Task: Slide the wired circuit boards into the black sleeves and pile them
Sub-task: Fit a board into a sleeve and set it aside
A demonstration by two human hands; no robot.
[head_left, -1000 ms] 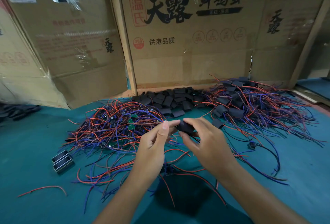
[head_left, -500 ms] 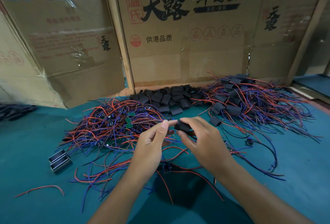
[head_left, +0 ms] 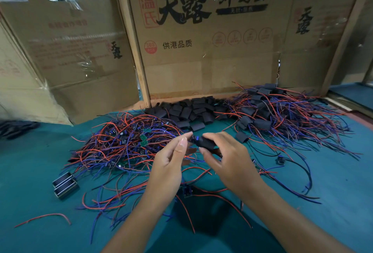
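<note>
I see a teal-covered table carrying everything. At ten o'clock lies a tangle of wired circuit boards, red and blue leads spilling toward me. At twelve o'clock sits a heap of empty black sleeves, touching the cardboard wall that stands on the table's far edge. At two o'clock rests the pile of sleeved boards. At nine o'clock lie small metal-framed blocks; a loose red wire lies at eight o'clock.
</note>
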